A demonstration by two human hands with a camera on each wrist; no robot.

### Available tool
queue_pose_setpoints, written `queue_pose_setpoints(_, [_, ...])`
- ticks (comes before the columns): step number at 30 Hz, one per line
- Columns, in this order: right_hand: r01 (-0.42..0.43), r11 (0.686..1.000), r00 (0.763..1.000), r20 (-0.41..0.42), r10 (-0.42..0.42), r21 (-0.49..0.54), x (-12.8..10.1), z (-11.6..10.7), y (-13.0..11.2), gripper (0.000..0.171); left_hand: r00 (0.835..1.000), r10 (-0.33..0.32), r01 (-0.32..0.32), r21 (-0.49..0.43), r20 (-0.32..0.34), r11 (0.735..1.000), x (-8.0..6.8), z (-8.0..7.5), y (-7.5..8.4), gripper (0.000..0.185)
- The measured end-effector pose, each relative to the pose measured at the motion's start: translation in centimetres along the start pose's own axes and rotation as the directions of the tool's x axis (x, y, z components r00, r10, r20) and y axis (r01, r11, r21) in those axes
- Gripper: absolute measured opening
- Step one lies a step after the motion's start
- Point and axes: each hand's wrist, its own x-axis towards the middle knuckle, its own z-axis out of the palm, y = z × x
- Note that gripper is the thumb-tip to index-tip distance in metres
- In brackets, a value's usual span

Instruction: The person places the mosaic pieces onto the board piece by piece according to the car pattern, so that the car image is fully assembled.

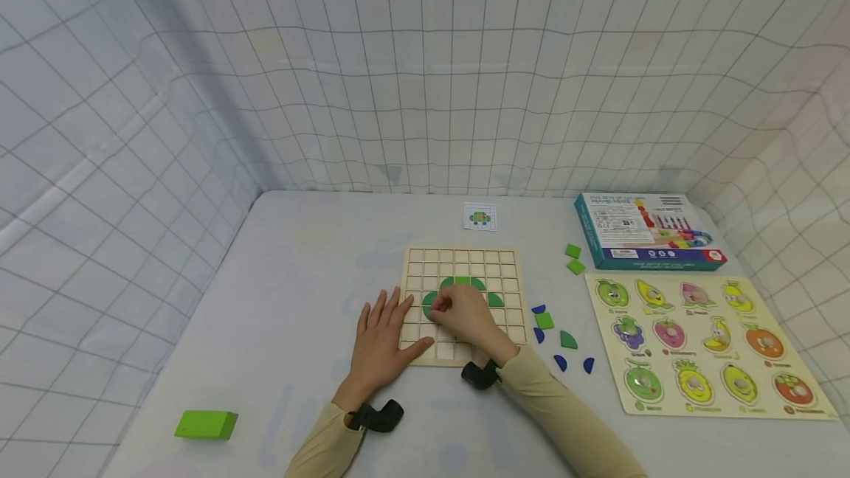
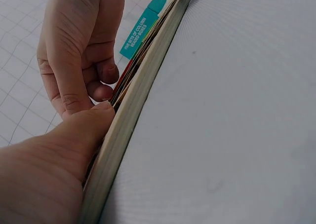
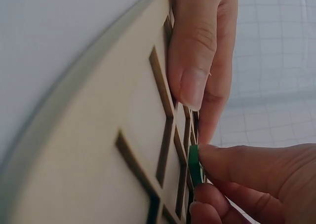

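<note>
A square wooden grid board (image 1: 415, 268) lies on the table, with several green pieces set in its cells, among them a quarter-circle (image 1: 494, 299) at the right. Over the board's middle, my right hand (image 1: 468, 313) pinches a small green piece (image 3: 194, 162) between thumb and fingers, right at the grid's cells. Part of the grid is hidden beneath that hand. My left hand (image 1: 381, 345) rests at the board's left edge with fingers spread straight, its thumb lying over the near left corner.
Loose green squares (image 1: 572, 250) and blue half-circles (image 1: 561, 363) lie right of the board. A picture card (image 1: 479, 217) is behind it. Farther right are a boxed set (image 1: 624, 231) and a fruit puzzle board (image 1: 677, 378). A green block (image 1: 204, 425) sits front left.
</note>
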Motion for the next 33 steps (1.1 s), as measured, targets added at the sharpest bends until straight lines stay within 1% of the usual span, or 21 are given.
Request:
queue_pose_setpoints(2, [0.005,1.000,1.000,0.008,-0.005,-0.006,-0.1,0.0,0.0,0.012,1.000,-0.002,0.002,0.002,0.003,1.000,0.0,0.0,0.0,0.080])
queue_pose_setpoints(9, [-0.018,1.000,0.998,0.061,0.018,0.000,-0.2,-0.6,0.2,0.006,1.000,-0.005,0.005,0.001,0.015,1.000,0.0,0.1,-0.1,0.080])
queue_pose_setpoints(12, [-0.025,1.000,0.997,0.074,0.024,0.006,-0.2,-0.8,0.3,0.007,1.000,-0.007,0.007,-0.005,0.016,1.000,0.0,0.1,-0.1,0.080])
queue_pose_setpoints(19, [-0.042,0.999,0.997,0.069,0.042,-0.007,-0.2,-1.2,0.3,0.012,1.000,-0.008,0.008,0.000,0.019,1.000,0.0,0.1,0.0,0.080])
queue_pose_setpoints(25, [-0.029,0.999,0.997,0.073,0.031,-0.030,-0.2,-1.2,0.1,0.011,1.000,-0.006,0.007,-0.003,0.018,1.000,0.1,0.0,0.0,0.079])
queue_pose_setpoints(33, [-0.022,0.999,0.997,0.075,0.024,-0.032,-0.1,-0.8,0.0,0.011,1.000,-0.004,0.004,0.002,0.016,1.000,0.1,0.0,0.0,0.079])
